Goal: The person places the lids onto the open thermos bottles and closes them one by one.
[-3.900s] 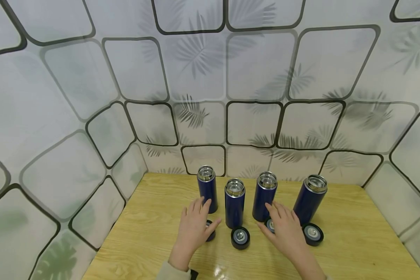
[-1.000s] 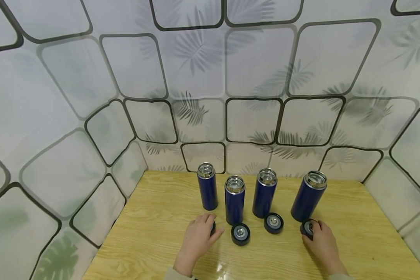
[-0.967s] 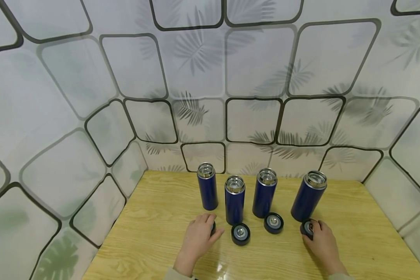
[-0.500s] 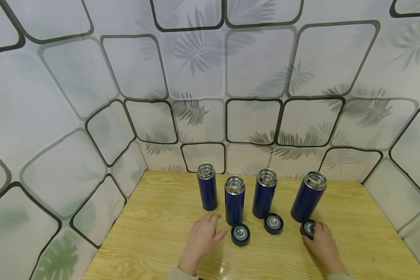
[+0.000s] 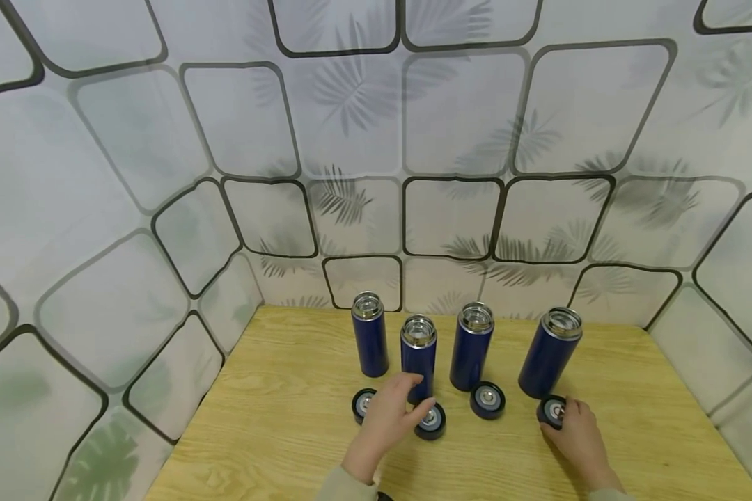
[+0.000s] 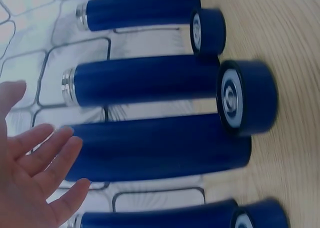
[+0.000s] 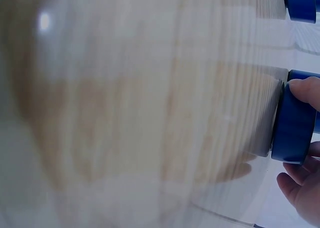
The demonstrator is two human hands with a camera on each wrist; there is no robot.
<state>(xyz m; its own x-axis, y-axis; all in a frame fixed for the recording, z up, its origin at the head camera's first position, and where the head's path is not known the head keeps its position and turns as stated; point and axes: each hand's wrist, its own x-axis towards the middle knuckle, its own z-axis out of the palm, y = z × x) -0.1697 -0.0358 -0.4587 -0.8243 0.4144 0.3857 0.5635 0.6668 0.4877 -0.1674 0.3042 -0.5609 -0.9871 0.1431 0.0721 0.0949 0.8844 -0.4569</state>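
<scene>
My left hand (image 5: pixel 385 415) hovers with spread, relaxed fingers over the second lid (image 5: pixel 435 423) from the left, in front of the second blue bottle (image 5: pixel 418 358). In the left wrist view that hand (image 6: pixel 42 175) holds nothing and stands apart from the lids. My right hand (image 5: pixel 581 442) grips the rightmost lid (image 5: pixel 546 412) by its rim, near the foot of the rightmost bottle (image 5: pixel 548 358). The right wrist view has thumb and fingers on either side of this blue lid (image 7: pixel 295 125), just above the tabletop or on it; I cannot tell which.
The leftmost bottle (image 5: pixel 371 344) has its lid (image 5: pixel 358 406) in front, partly behind my left hand. Another bottle (image 5: pixel 470 358) stands with its lid (image 5: pixel 487 401) near its foot. All bottles are uncapped on the wooden table (image 5: pixel 276 403), before patterned cloth walls (image 5: pixel 451 216).
My left hand has moved right from the leftmost lid, uncovering it, to above the second lid. Earlier my right hand went right to the rightmost lid; it has stayed there since.
</scene>
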